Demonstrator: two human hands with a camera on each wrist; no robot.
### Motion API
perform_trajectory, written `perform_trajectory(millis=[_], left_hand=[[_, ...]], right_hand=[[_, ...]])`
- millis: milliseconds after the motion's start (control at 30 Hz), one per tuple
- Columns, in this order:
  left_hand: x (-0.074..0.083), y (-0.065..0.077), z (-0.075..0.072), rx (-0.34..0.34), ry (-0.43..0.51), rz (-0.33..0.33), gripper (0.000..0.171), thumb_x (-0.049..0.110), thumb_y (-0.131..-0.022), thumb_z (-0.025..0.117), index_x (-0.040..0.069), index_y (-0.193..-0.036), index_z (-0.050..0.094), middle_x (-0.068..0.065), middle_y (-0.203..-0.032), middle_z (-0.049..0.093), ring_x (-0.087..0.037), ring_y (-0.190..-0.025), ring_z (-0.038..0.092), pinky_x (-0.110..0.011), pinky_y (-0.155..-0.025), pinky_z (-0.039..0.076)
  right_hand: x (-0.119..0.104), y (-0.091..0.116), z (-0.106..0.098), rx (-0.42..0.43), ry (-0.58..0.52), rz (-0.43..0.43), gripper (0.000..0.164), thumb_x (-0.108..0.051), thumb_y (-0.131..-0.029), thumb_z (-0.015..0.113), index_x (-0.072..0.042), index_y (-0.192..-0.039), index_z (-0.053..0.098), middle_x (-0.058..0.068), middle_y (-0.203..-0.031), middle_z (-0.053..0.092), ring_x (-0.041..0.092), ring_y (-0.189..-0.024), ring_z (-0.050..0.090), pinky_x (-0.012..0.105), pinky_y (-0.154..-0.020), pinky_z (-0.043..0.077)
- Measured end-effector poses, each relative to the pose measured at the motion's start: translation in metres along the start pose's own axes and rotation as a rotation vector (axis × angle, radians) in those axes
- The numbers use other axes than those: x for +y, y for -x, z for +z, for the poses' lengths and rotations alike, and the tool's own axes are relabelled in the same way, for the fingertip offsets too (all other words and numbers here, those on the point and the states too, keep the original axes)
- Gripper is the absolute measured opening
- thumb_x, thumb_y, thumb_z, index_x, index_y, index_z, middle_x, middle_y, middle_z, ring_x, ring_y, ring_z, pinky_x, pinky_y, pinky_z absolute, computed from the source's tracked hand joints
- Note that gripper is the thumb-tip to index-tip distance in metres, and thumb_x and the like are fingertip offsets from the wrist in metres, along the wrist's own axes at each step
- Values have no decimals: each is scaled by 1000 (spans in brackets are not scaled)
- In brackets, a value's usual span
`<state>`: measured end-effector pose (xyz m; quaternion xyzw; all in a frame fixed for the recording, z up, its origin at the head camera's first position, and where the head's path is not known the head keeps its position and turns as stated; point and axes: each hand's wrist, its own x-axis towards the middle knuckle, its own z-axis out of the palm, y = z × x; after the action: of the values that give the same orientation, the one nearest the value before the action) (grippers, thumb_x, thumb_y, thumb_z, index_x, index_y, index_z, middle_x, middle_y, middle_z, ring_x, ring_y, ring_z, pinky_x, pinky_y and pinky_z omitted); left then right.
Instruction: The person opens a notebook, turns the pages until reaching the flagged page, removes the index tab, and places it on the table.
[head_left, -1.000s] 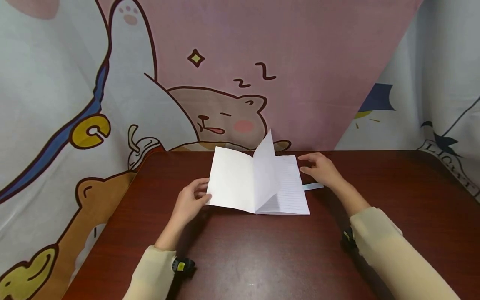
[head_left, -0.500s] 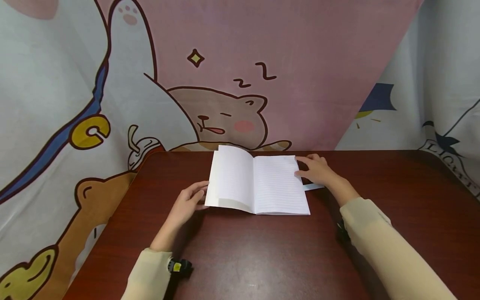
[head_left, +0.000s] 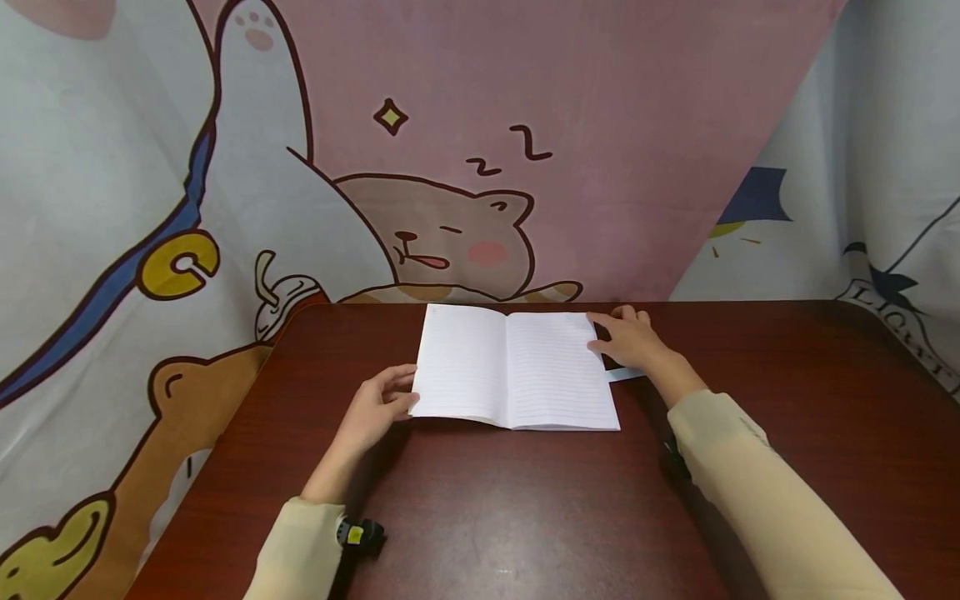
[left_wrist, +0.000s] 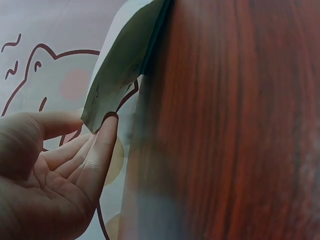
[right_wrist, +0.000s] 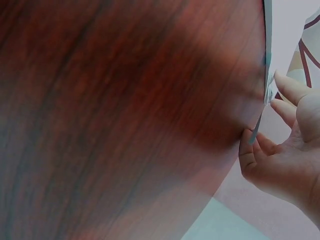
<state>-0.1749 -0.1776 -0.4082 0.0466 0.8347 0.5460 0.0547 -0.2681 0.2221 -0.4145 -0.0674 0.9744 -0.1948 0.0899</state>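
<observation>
An open notebook with lined white pages lies at the far middle of the table. My left hand holds its left edge. In the left wrist view, the thumb is on the page side and the fingers reach under the cover, which is lifted off the table. My right hand is at the right page's upper outer edge, thumb and forefinger on it. The right wrist view shows the fingertips pinching at the page edges, the other fingers curled below.
A pale blue strip sticks out from the notebook's right side, partly under the right hand. The dark red wooden table ends at a cartoon-printed cloth hanging behind. Cloth also hangs on both sides.
A raised page has turned over to the left and now lies flat under the left hand. The right hand has moved slightly left, onto the right page's edge.
</observation>
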Motion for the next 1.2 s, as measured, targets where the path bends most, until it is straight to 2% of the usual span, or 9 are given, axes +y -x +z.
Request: perform_trajectory(millis=[167,500,1200], left_hand=[[-3,-1,0,10,-19,-4,45,-2,-93,64,-4,-137,54,-28,-133,61,-30,-102,70,-31,-74,60],[-8,-4,0,15,-27,-36,45,-5,-90,66,-4,-135,55,-27,-129,63,-27,-97,71,-34,-75,61],[-19,-9,3,2,-30,-47,45,-8,-89,66,-5,-133,56,-29,-125,64,-23,-91,71,-32,-73,60]], right_hand=[[-1,0,0,-2,-1,0,63,-31,-99,59,-11,-155,35,35,-151,25,51,-128,25,65,-101,39],[-2,0,0,-2,0,12,62,-31,-99,59,-11,-154,37,35,-151,25,51,-129,25,65,-102,38],[-1,2,5,65,-72,-8,51,-23,-99,61,-11,-147,49,33,-152,26,54,-132,24,67,-104,34]])
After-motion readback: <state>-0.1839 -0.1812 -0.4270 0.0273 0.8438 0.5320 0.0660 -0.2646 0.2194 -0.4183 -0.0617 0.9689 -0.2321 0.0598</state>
